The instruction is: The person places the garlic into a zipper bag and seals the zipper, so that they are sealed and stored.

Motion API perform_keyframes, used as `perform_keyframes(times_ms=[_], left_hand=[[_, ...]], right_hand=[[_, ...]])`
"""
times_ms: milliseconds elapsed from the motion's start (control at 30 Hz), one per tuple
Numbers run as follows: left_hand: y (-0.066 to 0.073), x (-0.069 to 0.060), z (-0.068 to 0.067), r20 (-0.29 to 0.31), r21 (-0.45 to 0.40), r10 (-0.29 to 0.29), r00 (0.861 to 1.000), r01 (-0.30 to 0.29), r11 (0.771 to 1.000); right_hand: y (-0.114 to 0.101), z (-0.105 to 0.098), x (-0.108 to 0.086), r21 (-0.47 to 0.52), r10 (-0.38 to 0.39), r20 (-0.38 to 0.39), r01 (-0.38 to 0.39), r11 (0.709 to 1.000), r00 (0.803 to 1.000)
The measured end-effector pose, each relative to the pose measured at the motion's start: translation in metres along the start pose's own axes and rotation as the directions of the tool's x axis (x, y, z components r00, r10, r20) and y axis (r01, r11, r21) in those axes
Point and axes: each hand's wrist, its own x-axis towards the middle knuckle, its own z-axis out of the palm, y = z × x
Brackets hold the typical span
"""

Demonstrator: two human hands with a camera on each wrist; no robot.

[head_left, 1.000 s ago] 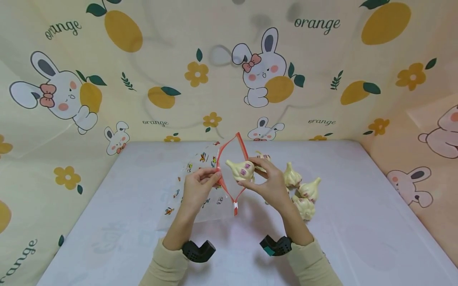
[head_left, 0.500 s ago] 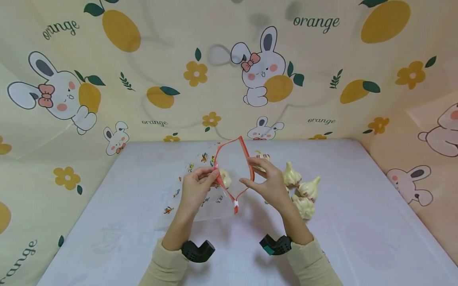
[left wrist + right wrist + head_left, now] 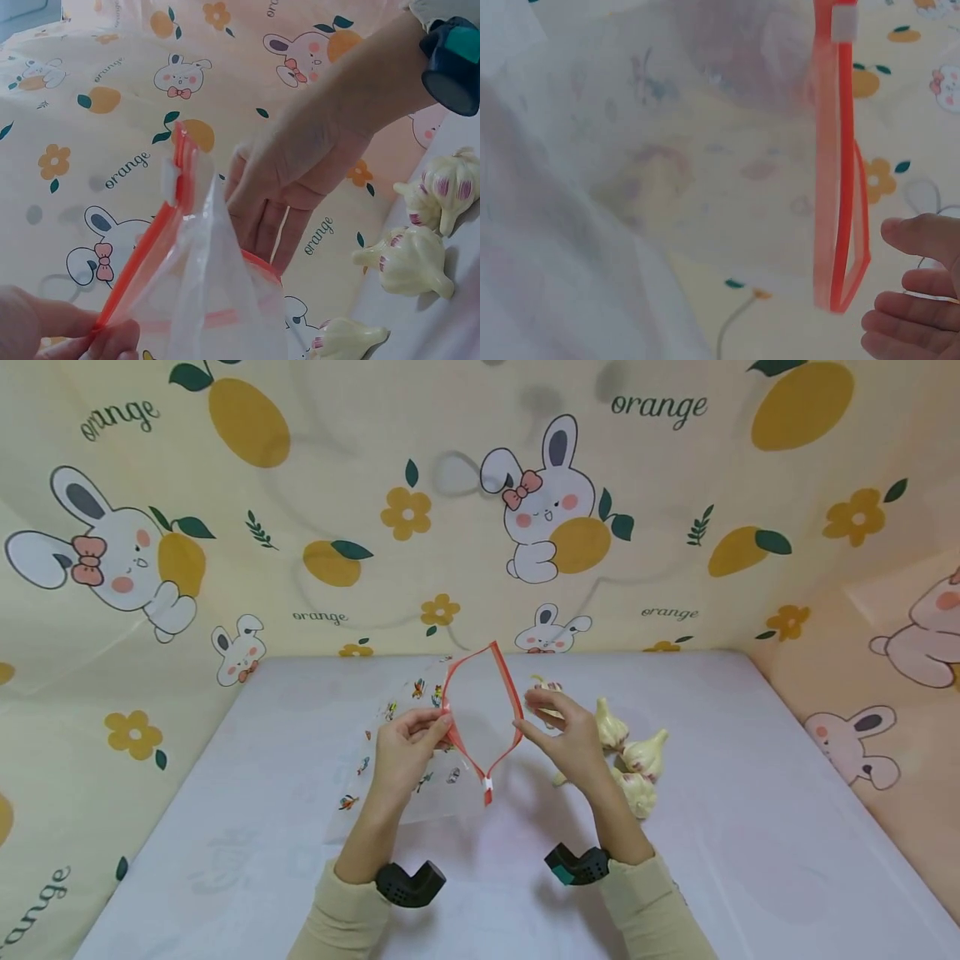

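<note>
My left hand (image 3: 405, 752) pinches the red zip rim (image 3: 454, 733) of a clear printed bag (image 3: 431, 793), whose mouth gapes toward the right. Just right of the opposite rim, my right hand (image 3: 572, 739) has its fingers parted and empty; the right wrist view shows a gap between these fingers (image 3: 911, 322) and the red rim (image 3: 845, 172). Through the cloudy plastic there, a blurred yellowish shape (image 3: 656, 180) is visible. A white slider (image 3: 488, 784) sits at the rim's near corner.
Several garlic bulbs (image 3: 643, 757) lie on the white table (image 3: 750, 827), right of my right hand, with another bulb (image 3: 546, 685) partly behind its fingers. A patterned cloth (image 3: 450, 568) stands behind the table and at its sides.
The garlic bulb my right hand held at the bag's mouth was let go and showed inside the bag half a second ago. That hand has since moved slightly off the rim.
</note>
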Motion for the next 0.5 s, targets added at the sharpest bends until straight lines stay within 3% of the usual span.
perform_keyframes(times_ms=[500], left_hand=[[-0.002, 0.002, -0.001, -0.001, 0.010, -0.004, 1.000, 0.004, 1.000]], right_hand=[[0.020, -0.003, 0.012, -0.087, 0.095, -0.040, -0.099, 0.991, 0.995]])
